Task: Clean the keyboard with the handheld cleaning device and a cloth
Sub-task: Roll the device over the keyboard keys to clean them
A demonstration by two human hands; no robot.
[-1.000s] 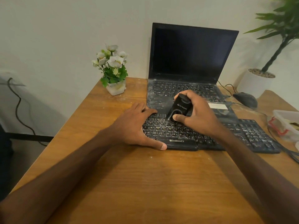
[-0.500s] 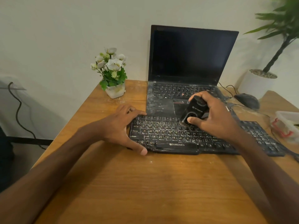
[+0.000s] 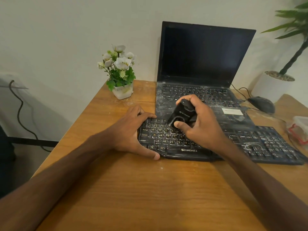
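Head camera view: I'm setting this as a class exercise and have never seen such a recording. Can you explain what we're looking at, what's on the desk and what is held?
There is no machine here: a person wears one wide-angle camera on the head, looking forward and down, so you see their own two arms. The left hand holds the left end of a dusty black keyboard on a wooden table. The right hand grips a black handheld cleaning device, its lower end at the keys. Behind stand an open laptop, a small flower pot, a mouse and a potted plant. No cloth shows.
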